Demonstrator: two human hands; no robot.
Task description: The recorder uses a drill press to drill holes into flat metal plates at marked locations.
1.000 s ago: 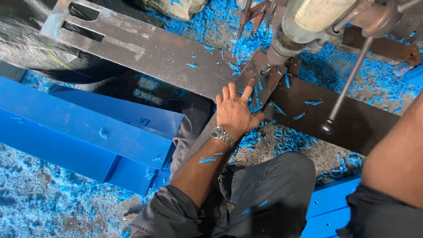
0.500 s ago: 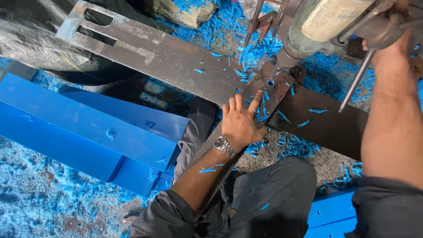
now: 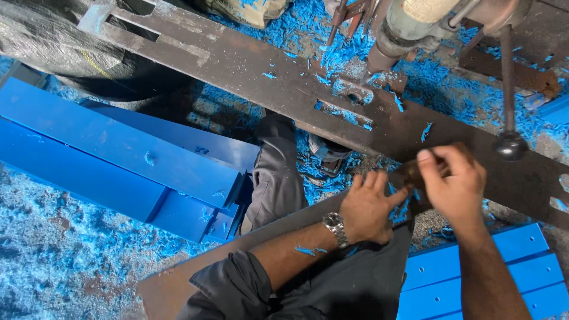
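Observation:
My right hand (image 3: 453,181) is blurred and pinches a small rusty-brown piece (image 3: 411,173) just above my lap. My left hand (image 3: 368,206), with a metal wristwatch (image 3: 336,228), has curled fingers. Its thumb reaches to the same piece, but blur hides whether it grips. Beyond the hands a long rusty steel plate (image 3: 237,59) runs across the view. A small metal block (image 3: 353,91) sits on the plate by a slot, under the drill press head (image 3: 415,24). The press lever with its black ball knob (image 3: 510,144) hangs just right of my right hand.
Blue painted channel sections (image 3: 118,148) lie at the left beside my grey-trousered leg (image 3: 274,178). Blue panels (image 3: 474,278) lie at the lower right. Blue shavings (image 3: 59,255) cover the floor. A brown flat plate (image 3: 178,284) crosses my lap. A dark sack (image 3: 53,47) lies at the top left.
My left hand has left the plate under the drill and drawn back toward my lap. My right hand has come down from the press and now meets it at the small brown piece.

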